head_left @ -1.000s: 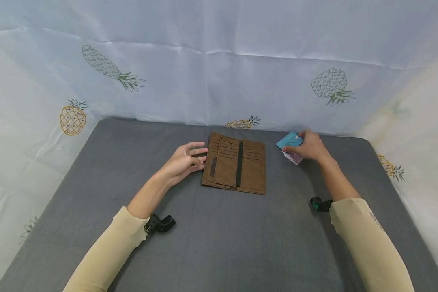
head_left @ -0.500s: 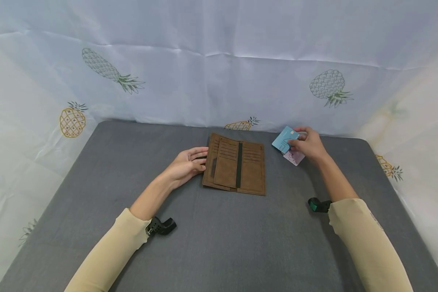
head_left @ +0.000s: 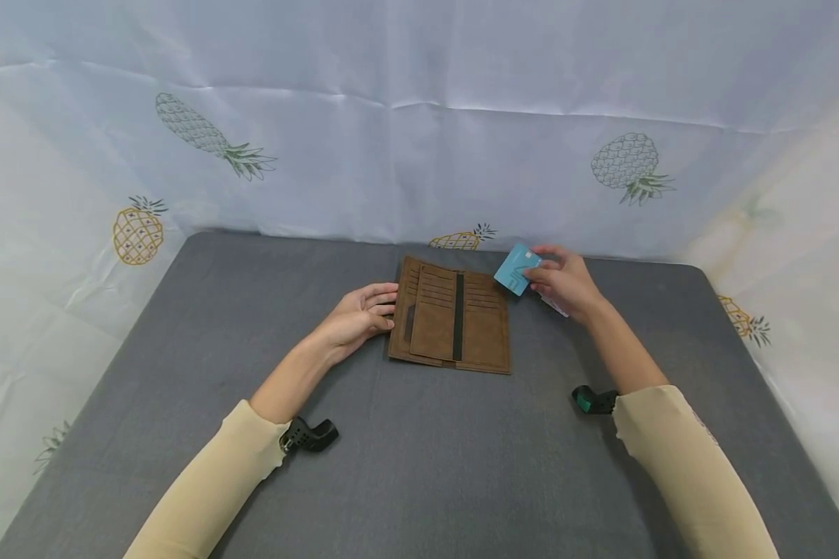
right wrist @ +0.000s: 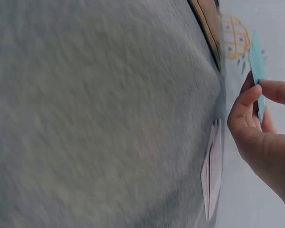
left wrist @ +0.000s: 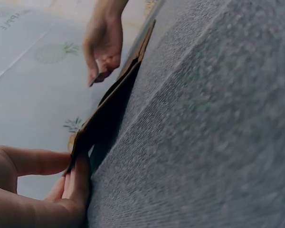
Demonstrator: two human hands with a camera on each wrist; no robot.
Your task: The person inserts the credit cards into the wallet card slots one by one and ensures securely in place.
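A brown wallet (head_left: 433,318) lies spread out with card slots and a dark band across its middle. My left hand (head_left: 359,318) pinches its left edge; in the left wrist view the fingers (left wrist: 78,183) and thumb sit on either side of that edge, which is lifted off the cloth. My right hand (head_left: 565,281) holds a light blue bank card (head_left: 516,269) by thumb and fingers, beside the wallet's upper right corner. The right wrist view shows the card (right wrist: 257,71) edge-on, raised above a small stack of pale cards (right wrist: 211,168) on the table.
A grey cloth covers the table (head_left: 447,458). Behind it hangs a white curtain (head_left: 363,171) with pineapple prints, meeting the table's back edge close beyond the wallet. A black wrist camera (head_left: 309,435) sits by the left sleeve and another camera (head_left: 593,400) by the right one.
My right hand has lifted the blue card off the other cards and carried it left toward the wallet. My left hand has closed in on the wallet's left edge.
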